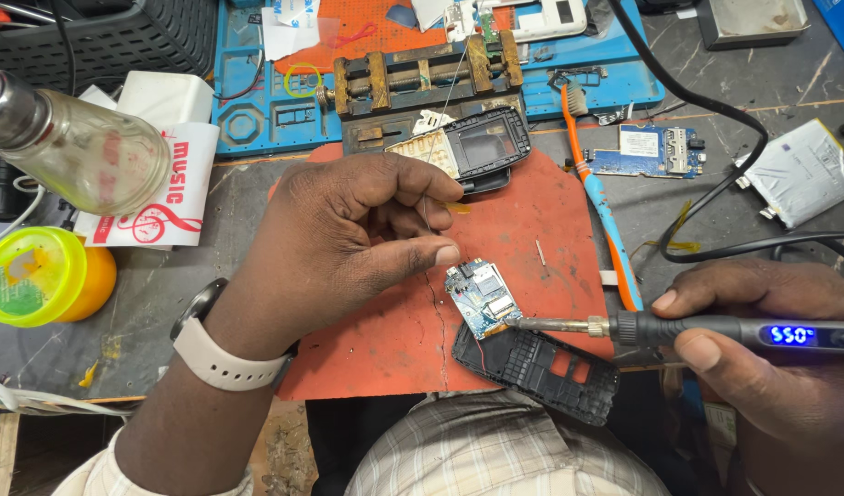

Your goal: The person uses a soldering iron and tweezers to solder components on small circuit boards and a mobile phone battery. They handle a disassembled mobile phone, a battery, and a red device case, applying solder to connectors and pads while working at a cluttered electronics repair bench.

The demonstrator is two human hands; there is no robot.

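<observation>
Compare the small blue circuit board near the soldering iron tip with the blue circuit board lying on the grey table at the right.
The small blue circuit board lies tilted on the red mat, at the soldering iron tip. The other blue circuit board lies level on the grey table, away from both hands. Both are bare blue boards with metal parts.

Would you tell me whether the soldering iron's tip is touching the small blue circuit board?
Yes, the soldering iron in the right hand has its tip at the edge of the small blue circuit board.

Phone-repair workbench: soldering iron (716, 329), circuit boards (650, 150)
</observation>
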